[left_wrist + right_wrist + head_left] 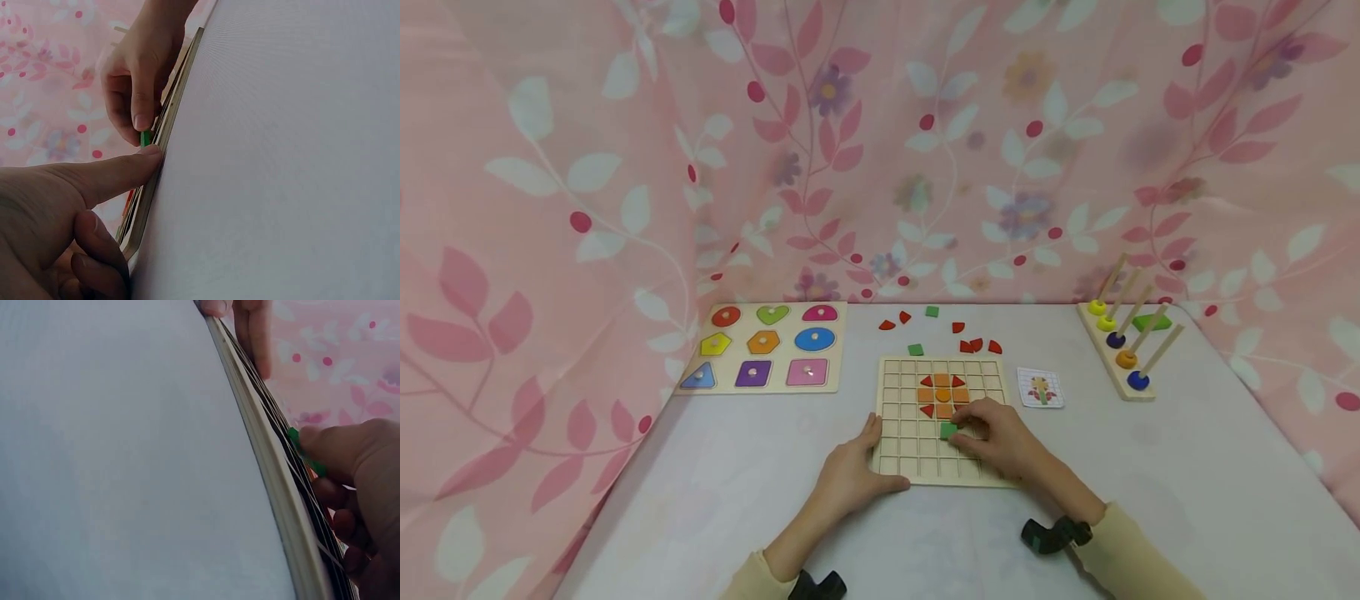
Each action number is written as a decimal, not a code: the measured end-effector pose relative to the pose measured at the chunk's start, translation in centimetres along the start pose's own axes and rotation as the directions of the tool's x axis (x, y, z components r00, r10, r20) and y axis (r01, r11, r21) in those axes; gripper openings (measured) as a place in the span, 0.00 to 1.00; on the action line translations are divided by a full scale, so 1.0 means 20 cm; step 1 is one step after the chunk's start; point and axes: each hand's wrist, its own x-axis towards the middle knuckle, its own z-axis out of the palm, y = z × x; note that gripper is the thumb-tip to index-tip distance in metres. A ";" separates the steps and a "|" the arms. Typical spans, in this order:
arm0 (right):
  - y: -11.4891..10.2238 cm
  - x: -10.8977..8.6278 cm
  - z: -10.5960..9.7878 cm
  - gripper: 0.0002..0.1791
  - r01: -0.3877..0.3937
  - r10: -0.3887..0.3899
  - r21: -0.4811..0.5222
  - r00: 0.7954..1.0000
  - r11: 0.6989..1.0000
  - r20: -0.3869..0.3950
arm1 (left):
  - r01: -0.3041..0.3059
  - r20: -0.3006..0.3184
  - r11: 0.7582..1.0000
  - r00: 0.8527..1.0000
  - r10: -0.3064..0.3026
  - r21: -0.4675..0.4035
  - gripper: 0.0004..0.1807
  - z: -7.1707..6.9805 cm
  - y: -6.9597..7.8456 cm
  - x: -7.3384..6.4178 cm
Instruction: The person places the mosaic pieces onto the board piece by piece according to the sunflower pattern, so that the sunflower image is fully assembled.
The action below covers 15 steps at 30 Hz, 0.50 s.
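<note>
A wooden grid board (895, 458) lies flat on the table. Orange squares, red corner pieces and an orange round piece (943, 395) form a flower pattern in its upper middle. My right hand (1000, 437) pinches a green square tile (948, 431) between thumb and fingers, just below that pattern; the tile's green edge (145, 137) also shows in the left wrist view. My left hand (850, 471) rests at the board's near left corner, fingers along the left side. Its thumb (125, 175) lies straight against the front edge.
Behind the board lie loose red pieces (976, 344) and green squares (915, 350). A pattern card (1041, 388) is to its right. A knobbed shape puzzle (775, 367) stands back left, a peg stand (1138, 393) with rings back right, beside a green piece (1152, 322).
</note>
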 end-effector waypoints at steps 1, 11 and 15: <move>0.01 0.00 0.00 0.13 0.017 -0.017 -0.005 1.000 1.000 0.003 | 0.000 0.000 1.000 1.000 0.000 0.002 0.60 0.00 0.00 0.00; 0.04 0.01 0.04 0.13 0.136 -0.137 -0.025 0.988 0.990 -0.065 | -0.003 -0.004 1.000 1.000 0.003 0.012 0.60 -0.01 0.01 0.00; 0.05 0.01 0.05 0.12 0.152 -0.154 -0.034 0.984 0.988 -0.085 | -0.007 -0.008 1.000 1.000 0.007 0.012 0.60 -0.01 0.01 0.00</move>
